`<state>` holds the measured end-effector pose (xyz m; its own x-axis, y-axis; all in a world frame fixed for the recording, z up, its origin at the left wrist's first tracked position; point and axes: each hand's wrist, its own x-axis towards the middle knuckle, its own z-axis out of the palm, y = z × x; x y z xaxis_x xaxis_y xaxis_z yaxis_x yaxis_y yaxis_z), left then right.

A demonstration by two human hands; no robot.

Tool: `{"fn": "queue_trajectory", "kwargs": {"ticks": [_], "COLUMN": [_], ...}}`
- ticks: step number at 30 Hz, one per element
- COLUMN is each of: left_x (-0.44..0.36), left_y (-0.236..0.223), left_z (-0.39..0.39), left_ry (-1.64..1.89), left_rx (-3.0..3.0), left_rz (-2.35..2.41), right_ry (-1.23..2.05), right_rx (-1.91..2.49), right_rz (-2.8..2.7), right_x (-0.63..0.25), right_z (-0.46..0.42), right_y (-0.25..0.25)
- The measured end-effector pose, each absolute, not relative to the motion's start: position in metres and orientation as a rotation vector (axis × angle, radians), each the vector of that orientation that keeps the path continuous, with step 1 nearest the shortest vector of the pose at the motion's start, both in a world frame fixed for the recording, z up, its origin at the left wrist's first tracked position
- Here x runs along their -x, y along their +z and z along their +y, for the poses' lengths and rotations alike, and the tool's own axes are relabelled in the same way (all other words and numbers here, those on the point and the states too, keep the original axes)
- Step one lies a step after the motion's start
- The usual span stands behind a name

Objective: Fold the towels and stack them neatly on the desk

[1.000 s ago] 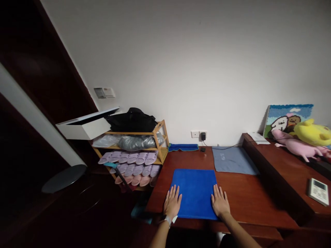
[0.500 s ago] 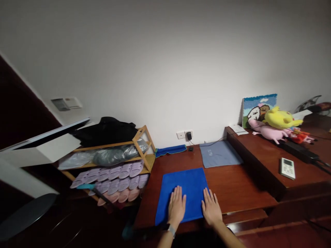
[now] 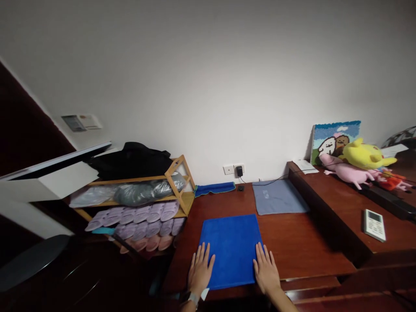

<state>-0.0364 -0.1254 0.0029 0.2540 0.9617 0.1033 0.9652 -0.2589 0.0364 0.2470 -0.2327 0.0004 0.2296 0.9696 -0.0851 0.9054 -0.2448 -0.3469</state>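
Observation:
A blue cloth [image 3: 232, 251] lies spread flat on the brown wooden table [image 3: 292, 242]. On its left edge rests my left hand [image 3: 200, 268], palm down with the fingers stretched out; a watch circles that wrist. My right hand [image 3: 265, 268] lies flat across the right edge of the cloth, fingers extended and slightly apart. Neither hand grips anything. Farther back, a grey-blue cloth [image 3: 279, 197] is laid flat, and a folded blue cloth with green edging [image 3: 214, 188] sits against the wall.
At left stands a wooden rack [image 3: 186, 201] with purple slippers [image 3: 143, 214] and a black bag [image 3: 133, 160]. The raised surface at right bears a white remote [image 3: 374, 225], a pink plush toy [image 3: 347, 171] and a yellow plush toy [image 3: 367, 155]. A black plug [image 3: 239, 171] is in the wall socket.
My left hand has moved left from the inside of the blue cloth to its left edge. The right hand stays at the right edge. The view has shifted slightly.

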Motion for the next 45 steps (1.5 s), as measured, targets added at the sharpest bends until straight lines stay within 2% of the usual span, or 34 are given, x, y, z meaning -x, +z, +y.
{"fn": "queue_trajectory", "kwargs": {"ticks": [8, 12, 15, 18, 20, 23, 25, 27, 31, 34, 40, 45], "left_x": [0.049, 0.072, 0.076, 0.026, -0.034, -0.112, -0.127, -0.106, -0.015, 0.028, 0.03, 0.03], "left_y": [-0.011, -0.008, 0.004, 0.019, 0.023, 0.015, 0.007, 0.001, -0.005, -0.008, -0.015, -0.006], "left_z": [-0.131, -0.122, -0.11, -0.104, -0.106, -0.112, -0.11, -0.099, -0.069, -0.056, -0.059, -0.052], "left_ry": [-0.304, -0.239, -0.222, -0.353, -0.428, -0.464, -0.461, -0.437, -0.372, -0.38, -0.389, -0.382], "left_rx": [2.468, 2.467, 2.257, 2.271, 2.56, 2.869, 2.899, 2.836, 2.557, 2.445, 2.426, 2.396], "left_rz": [-1.901, -1.962, -2.135, -2.047, -1.788, -1.505, -1.503, -1.601, -1.873, -1.89, -1.856, -1.859], "right_ry": [0.338, 0.375, 0.344, 0.32, 0.3, 0.279, 0.273, 0.274, 0.282, 0.314, 0.309, 0.306], "right_rx": [2.322, 2.351, 2.355, 2.36, 2.362, 2.352, 2.35, 2.364, 2.389, 2.424, 2.366, 2.317], "right_rz": [-1.797, -1.863, -1.887, -1.891, -1.9, -1.955, -1.976, -1.952, -1.912, -1.896, -1.919, -1.901], "right_x": [-0.259, -0.265, -0.267, -0.268, -0.269, -0.27, -0.27, -0.27, -0.268, -0.269, -0.275, -0.277], "right_z": [-0.165, -0.146, -0.146, -0.147, -0.147, -0.145, -0.144, -0.144, -0.144, -0.135, -0.089, -0.074], "right_y": [0.037, 0.026, 0.011, 0.001, -0.002, -0.004, -0.005, -0.007, -0.008, -0.002, 0.02, 0.008]}}
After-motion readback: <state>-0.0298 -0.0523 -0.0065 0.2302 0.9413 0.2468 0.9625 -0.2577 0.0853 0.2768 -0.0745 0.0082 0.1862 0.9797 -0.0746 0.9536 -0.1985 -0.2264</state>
